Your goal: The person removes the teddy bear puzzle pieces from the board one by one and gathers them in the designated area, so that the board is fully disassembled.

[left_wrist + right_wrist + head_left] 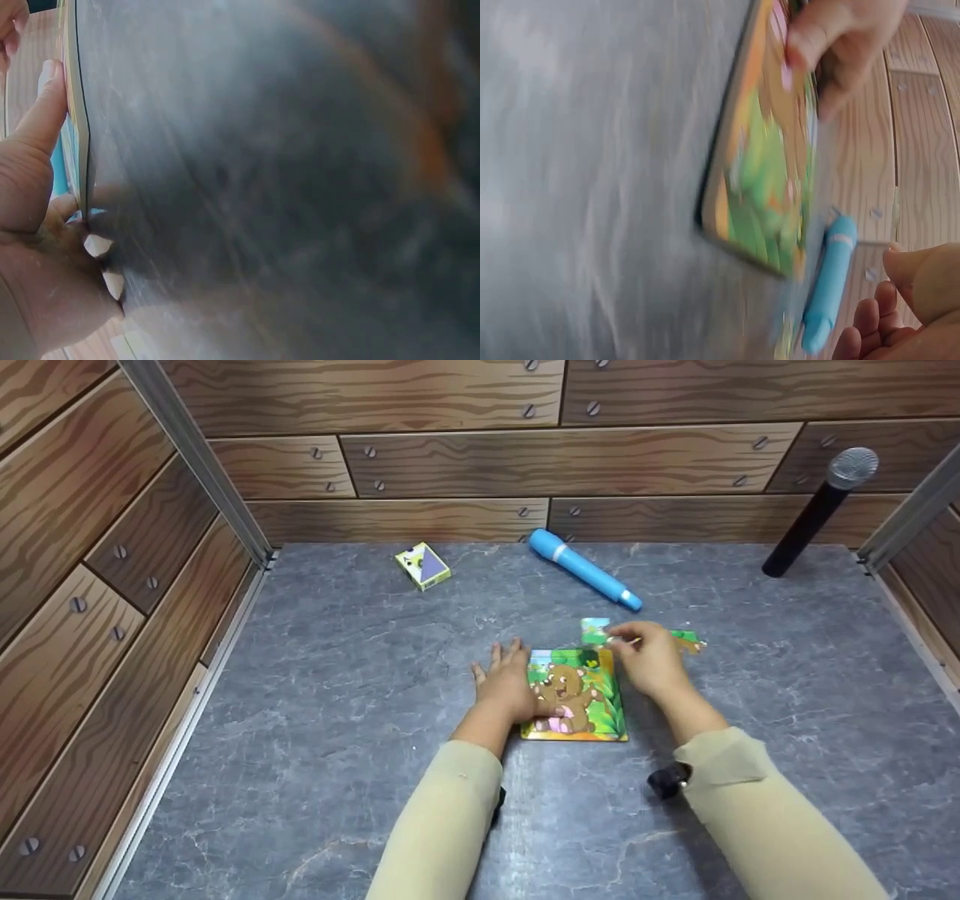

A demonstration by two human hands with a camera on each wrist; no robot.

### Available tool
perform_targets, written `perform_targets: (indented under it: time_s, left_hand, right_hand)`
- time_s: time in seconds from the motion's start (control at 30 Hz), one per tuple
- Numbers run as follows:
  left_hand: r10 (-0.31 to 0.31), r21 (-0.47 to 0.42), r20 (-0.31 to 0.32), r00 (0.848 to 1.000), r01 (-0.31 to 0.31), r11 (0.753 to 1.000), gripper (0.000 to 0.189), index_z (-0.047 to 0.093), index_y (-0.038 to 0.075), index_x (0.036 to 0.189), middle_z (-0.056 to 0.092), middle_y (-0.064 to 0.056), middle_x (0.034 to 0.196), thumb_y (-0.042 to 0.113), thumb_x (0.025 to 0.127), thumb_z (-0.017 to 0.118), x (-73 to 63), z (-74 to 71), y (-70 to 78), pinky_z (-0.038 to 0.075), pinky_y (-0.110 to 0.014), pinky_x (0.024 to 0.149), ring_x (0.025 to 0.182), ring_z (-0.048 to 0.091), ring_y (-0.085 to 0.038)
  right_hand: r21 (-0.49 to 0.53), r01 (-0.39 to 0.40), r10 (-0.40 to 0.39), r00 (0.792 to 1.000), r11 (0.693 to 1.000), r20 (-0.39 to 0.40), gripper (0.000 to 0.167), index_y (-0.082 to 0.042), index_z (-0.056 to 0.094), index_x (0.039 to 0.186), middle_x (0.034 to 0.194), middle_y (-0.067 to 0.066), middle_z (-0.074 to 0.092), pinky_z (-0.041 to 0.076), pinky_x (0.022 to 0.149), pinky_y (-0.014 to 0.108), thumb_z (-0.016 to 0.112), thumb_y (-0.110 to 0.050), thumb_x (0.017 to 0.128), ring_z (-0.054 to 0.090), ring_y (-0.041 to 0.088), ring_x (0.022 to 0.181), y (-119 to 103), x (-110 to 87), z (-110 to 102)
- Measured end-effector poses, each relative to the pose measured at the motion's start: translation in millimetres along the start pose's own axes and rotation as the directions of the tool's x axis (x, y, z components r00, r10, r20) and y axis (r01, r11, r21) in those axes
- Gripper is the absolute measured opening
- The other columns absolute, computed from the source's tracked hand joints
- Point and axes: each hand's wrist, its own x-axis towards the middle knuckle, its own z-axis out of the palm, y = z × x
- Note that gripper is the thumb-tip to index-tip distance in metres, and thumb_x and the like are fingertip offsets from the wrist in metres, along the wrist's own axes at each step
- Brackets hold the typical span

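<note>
A square picture puzzle (574, 697) with a brown bear on green lies flat on the grey tabletop. My left hand (506, 686) rests at its left side, the thumb lying across the picture and the other fingers stretched out past the edge. In the left wrist view the thumb (46, 112) lies along the puzzle's face. Over the puzzle's top edge, my right hand (651, 660) pinches a small blue-and-green puzzle piece (595, 630) at its right side. Another green-and-brown puzzle piece (687, 641) lies beyond that hand, partly hidden by it.
Behind the puzzle lies a blue marker-shaped stick (585, 570). A small yellow card box (423, 566) is at the back left. A black microphone (814, 517) stands at the back right. Wood-patterned panels (450, 465) enclose the back and sides.
</note>
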Motion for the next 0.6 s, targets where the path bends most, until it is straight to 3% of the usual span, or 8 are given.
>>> perform_targets:
  time_s: [0.23,0.4,0.6]
  left_hand:
    - [0.003,-0.005,-0.001,1.0,-0.003,1.0,0.12,0.03,0.019,0.169,0.013,-0.001,0.178,0.063,0.074,0.089,0.1,0.3,-0.4,-0.004,-0.066,0.126,0.163,-0.001,-0.031]
    - [0.006,-0.017,0.007,1.0,-0.005,1.0,0.121,0.029,0.02,0.169,0.013,0.0,0.178,0.064,0.074,0.089,0.4,-0.6,-1.0,-0.004,-0.066,0.126,0.163,-0.001,-0.031]
    - [0.006,-0.006,0.012,1.0,-0.006,1.0,0.12,0.03,0.02,0.169,0.014,0.0,0.178,0.063,0.074,0.089,1.4,-0.2,-1.7,-0.003,-0.066,0.126,0.163,-0.001,-0.031]
  right_hand:
    - [0.002,0.006,-0.006,0.996,1.0,-0.085,0.019,0.01,0.074,0.116,0.101,0.025,0.07,0.045,0.062,0.014,0.067,0.001,0.101,0.056,0.013,0.078,17,5.3,-36]
    - [-0.012,0.011,-0.012,0.993,1.0,-0.114,0.021,0.012,0.072,0.117,0.102,0.027,0.07,0.045,0.063,0.01,0.068,0.001,0.1,0.054,0.0,0.074,34,8.9,-66]
    - [-0.095,-0.027,0.013,0.989,0.995,-0.146,0.023,0.011,0.073,0.119,0.106,0.028,0.071,0.042,0.067,0.009,0.067,-0.002,0.101,0.05,-0.005,0.076,58,11.7,-100]
